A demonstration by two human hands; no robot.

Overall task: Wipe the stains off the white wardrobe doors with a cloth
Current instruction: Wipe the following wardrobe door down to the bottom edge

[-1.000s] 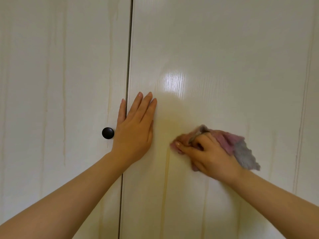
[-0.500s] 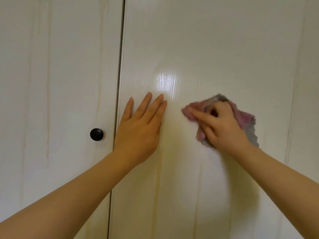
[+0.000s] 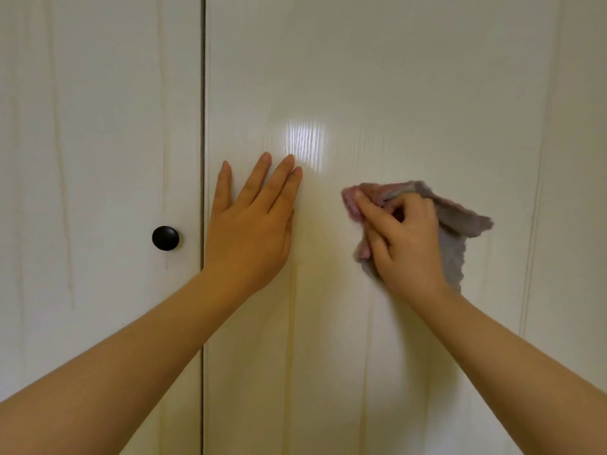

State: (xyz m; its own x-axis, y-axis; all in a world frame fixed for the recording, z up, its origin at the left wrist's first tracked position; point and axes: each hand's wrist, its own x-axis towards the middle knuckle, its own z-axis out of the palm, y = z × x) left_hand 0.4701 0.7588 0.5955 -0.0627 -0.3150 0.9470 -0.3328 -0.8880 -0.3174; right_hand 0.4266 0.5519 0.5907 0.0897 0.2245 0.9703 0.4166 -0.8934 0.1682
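A pink and grey cloth (image 3: 463, 231) is pressed, bunched, against the right wardrobe door (image 3: 410, 77), gripped by the curled fingers of the right hand (image 3: 407, 247). A faint yellowish vertical streak (image 3: 290, 323) lies left of and below the cloth, just beside the left hand (image 3: 253, 231), which is laid flat with fingers straight. A black knob (image 3: 165, 238) is seen on the left door (image 3: 98, 126).

We see two slender arms, the left forearm (image 3: 131, 356) and the right forearm (image 3: 512, 356), bare along all the length that shows, from the near edge up to the wrists. The left hand (image 3: 249, 231) and the right hand (image 3: 410, 247) are bare too, with long, slim fingers (image 3: 256, 185) and short, rounded nails (image 3: 266, 156).
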